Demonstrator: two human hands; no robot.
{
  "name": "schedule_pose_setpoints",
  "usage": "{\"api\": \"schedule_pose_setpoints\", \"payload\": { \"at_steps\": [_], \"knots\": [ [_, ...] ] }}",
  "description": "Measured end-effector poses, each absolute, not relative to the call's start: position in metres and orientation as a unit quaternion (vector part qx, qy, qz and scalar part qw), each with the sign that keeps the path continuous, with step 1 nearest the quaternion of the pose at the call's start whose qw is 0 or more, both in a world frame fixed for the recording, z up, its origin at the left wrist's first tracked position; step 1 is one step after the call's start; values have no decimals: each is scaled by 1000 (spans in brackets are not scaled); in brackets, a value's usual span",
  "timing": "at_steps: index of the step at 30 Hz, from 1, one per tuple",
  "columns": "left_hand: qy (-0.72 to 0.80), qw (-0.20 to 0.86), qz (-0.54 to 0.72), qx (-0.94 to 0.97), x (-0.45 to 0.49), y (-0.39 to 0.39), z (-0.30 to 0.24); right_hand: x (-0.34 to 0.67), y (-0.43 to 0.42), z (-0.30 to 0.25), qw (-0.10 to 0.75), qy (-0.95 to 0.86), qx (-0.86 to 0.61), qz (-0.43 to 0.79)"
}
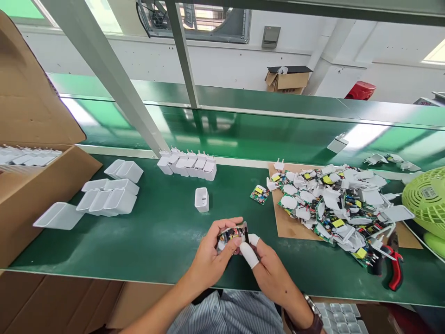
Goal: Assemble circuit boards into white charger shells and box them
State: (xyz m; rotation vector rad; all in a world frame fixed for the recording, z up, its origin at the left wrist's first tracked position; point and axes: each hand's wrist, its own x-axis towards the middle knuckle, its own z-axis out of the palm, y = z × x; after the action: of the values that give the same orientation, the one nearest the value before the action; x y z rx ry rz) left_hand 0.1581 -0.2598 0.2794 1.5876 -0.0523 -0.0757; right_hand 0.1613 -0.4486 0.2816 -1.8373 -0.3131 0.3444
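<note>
Close to the table's front edge, my left hand (212,250) is closed around a small circuit board (229,235) with its components facing up. My right hand (267,263), with white covers on its thumb and a finger, pinches the right end of the same board, where a dark strip stands up. What lies under the fingertips is partly hidden. Ahead of the hands, a white plastic charger case (201,200) stands open side up. A single loose board (259,195) lies to its right.
White cases with plug pins (187,164) line the back edge. Open white cases (114,199) stand at left beside a cardboard box (45,185). A heap of boards and white plug parts (333,199), red-handled pliers (395,271) and a green fan (427,199) occupy the right.
</note>
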Motion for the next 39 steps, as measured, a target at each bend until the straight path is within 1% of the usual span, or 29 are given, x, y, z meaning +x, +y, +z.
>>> {"api": "schedule_pose_setpoints", "payload": {
  "at_steps": [2, 4, 7, 9, 12, 18, 26, 39],
  "knots": [
    [-35, 715, -21, 698, 156, -256, 284, 160, -449, 284, 614, -152, -764, 128],
    [-73, 724, 5, 686, 153, -249, 288, 160, -456, 289, 649, -148, -743, 62],
    [-139, 745, 22, 652, 150, -236, 297, 156, -469, 298, 724, -109, -680, -29],
    [-154, 760, 14, 631, 148, -232, 302, 150, -471, 305, 767, -98, -633, -41],
    [-159, 777, 2, 609, 146, -231, 304, 141, -463, 317, 792, -115, -599, -27],
    [-204, 742, 32, 637, 144, -230, 300, 139, -444, 330, 798, -197, -569, -5],
    [-235, 679, 89, 690, 146, -227, 304, 137, -447, 330, 781, -198, -591, 33],
    [-258, 640, 114, 715, 148, -226, 305, 137, -450, 324, 763, -211, -610, 27]
  ]
}}
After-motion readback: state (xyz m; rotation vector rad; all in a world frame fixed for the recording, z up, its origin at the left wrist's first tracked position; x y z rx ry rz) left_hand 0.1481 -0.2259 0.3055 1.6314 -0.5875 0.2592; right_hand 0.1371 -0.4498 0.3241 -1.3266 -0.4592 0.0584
